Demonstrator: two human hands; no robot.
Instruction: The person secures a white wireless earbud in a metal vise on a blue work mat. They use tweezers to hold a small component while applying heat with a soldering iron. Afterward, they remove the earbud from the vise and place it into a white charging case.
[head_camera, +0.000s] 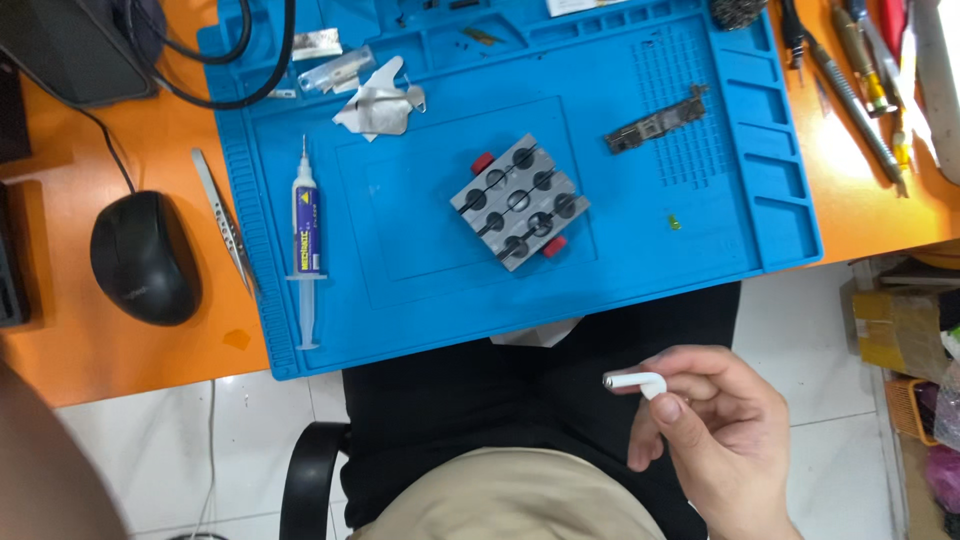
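Below the blue mat, right hand fingers pinch a small white tube.

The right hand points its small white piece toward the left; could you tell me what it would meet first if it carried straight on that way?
The right hand holds the white piece tip-left, off the table over the lap. Straight left lies only dark clothing, then floor tiles; the blue mat sits beyond that line. The way looks free, though depth is unclear.

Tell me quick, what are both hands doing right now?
Right hand: closed on a small white earbud, held over the lap, below the blue mat.
Left hand: not in view; only a blurred bit of arm shows at the left edge.
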